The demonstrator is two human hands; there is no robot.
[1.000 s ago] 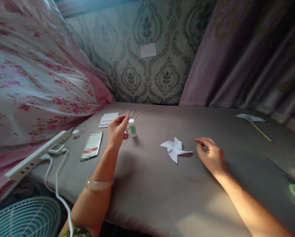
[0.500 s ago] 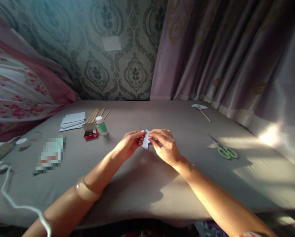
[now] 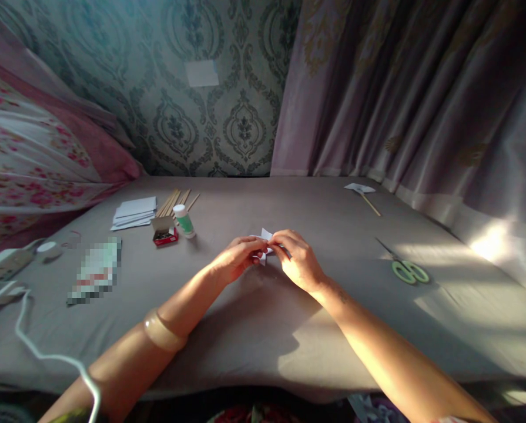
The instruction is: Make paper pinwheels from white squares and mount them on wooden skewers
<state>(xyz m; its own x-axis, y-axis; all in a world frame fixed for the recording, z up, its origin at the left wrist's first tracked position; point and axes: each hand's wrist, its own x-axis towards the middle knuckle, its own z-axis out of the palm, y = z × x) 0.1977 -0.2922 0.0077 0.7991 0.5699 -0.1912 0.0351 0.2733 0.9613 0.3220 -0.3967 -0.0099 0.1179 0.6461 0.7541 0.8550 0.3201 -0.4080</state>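
Observation:
A small piece of white paper with pointed corners is pinched between my two hands above the middle of the cloth-covered surface. My left hand grips it from the left, fingers curled around its edge. From the right, the thumb and fingertips of my right hand press together on the paper's middle. The fingers cover much of it, so how it is folded and whether a small part sits in it cannot be seen.
Left of my hands stand a glue bottle and an open red box, near wooden sticks and stacked paper. Scissors lie right; a paper pinwheel on a stick lies behind. A white cable crosses my left forearm.
The paper has turned in my hands, and its points now stick out up, left and down. My right fingertips have drawn closer to my left ones. The view has shifted slightly.

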